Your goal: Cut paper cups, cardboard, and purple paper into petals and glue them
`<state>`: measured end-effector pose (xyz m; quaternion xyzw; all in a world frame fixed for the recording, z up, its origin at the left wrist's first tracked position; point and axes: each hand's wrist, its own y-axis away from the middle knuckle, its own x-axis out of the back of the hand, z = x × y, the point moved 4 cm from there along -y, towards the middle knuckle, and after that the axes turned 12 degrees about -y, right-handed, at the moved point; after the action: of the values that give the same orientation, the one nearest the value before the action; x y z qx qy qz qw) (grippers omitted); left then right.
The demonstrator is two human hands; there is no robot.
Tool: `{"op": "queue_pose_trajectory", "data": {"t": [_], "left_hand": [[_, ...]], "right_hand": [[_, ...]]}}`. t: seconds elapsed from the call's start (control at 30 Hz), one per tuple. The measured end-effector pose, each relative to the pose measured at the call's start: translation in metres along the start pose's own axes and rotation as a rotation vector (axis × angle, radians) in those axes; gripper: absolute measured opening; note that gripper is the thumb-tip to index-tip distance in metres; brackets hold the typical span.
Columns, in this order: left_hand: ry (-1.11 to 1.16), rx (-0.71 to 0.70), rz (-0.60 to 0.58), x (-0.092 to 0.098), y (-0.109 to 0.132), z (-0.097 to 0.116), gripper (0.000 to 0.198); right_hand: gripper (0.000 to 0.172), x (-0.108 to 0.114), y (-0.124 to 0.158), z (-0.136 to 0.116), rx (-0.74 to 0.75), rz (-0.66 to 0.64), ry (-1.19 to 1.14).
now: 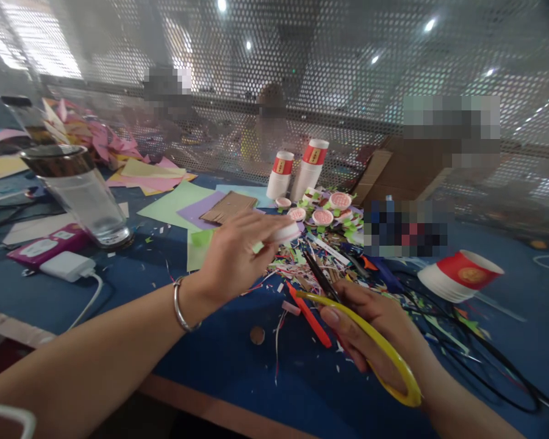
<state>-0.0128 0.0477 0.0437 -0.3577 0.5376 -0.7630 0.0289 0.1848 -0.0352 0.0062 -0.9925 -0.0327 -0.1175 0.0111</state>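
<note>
My left hand (236,255), with a silver bangle at the wrist, pinches a small white round piece (286,233) that looks like a cut-off paper cup base. Its fingers partly hide the piece, and a bit of green shows beneath. In my right hand (370,326) are scissors with yellow handles (396,372); their dark blades (319,274) point up and left, a little below the white piece. Between the hands an orange-red pen-shaped tool (313,320) lies on the blue table. Behind them is a pile of cut cup bases (322,217) with pink faces and green paper bits.
Two stacks of paper cups (312,167) stand at the back, with coloured sheets (165,206) and cardboard (231,206) beside them. A glass tumbler (85,201) and a purple box (50,246) stand left. To the right are a red-and-white cup (460,277) and black cables (489,372). Paper scraps litter the middle.
</note>
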Motion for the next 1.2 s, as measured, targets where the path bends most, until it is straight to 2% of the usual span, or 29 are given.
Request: {"op": "queue_pose_trajectory", "data": {"t": [0.1,0.17,0.23,0.33,0.43,0.6,0.67,0.8,0.9,1.03,1.13,1.2], "left_hand": [[0.030,0.254,0.000,0.003,-0.002,-0.015,0.020],[0.113,0.350,0.005,0.002,-0.002,-0.019,0.022],[0.177,0.392,0.020,-0.001,-0.001,-0.020,0.024],[0.215,0.436,0.034,-0.005,0.001,-0.020,0.025],[0.312,0.474,0.009,-0.008,0.002,-0.022,0.027],[0.346,0.488,-0.055,-0.009,0.001,-0.022,0.026],[0.361,0.480,-0.056,-0.008,0.001,-0.021,0.025],[0.374,0.458,-0.050,-0.007,0.001,-0.019,0.024],[0.353,0.417,-0.036,-0.006,0.001,-0.017,0.023],[0.336,0.389,-0.041,-0.007,0.002,-0.016,0.023],[0.350,0.404,-0.105,-0.012,0.002,-0.015,0.023],[0.405,0.426,-0.150,-0.017,0.003,-0.015,0.023]], "right_hand": [[0.030,-0.001,-0.007,0.005,0.106,-0.053,0.223],[0.025,-0.005,-0.010,0.010,0.136,-0.115,0.406],[0.025,-0.006,-0.011,0.013,0.154,-0.136,0.546],[0.023,0.000,-0.010,0.012,0.182,-0.107,0.631],[0.023,0.017,-0.009,0.004,0.227,0.004,0.644],[0.032,0.054,-0.005,-0.009,0.274,0.148,0.706],[0.032,0.067,-0.002,-0.007,0.243,0.147,0.721],[0.030,0.090,0.008,0.011,0.205,0.093,0.783],[0.026,0.105,0.016,0.029,0.199,0.121,0.882],[0.030,0.107,0.024,0.042,0.227,-0.001,0.965],[0.032,0.096,0.027,0.036,0.314,0.023,1.010],[0.032,0.081,0.027,0.030,0.354,0.020,0.989]]}}
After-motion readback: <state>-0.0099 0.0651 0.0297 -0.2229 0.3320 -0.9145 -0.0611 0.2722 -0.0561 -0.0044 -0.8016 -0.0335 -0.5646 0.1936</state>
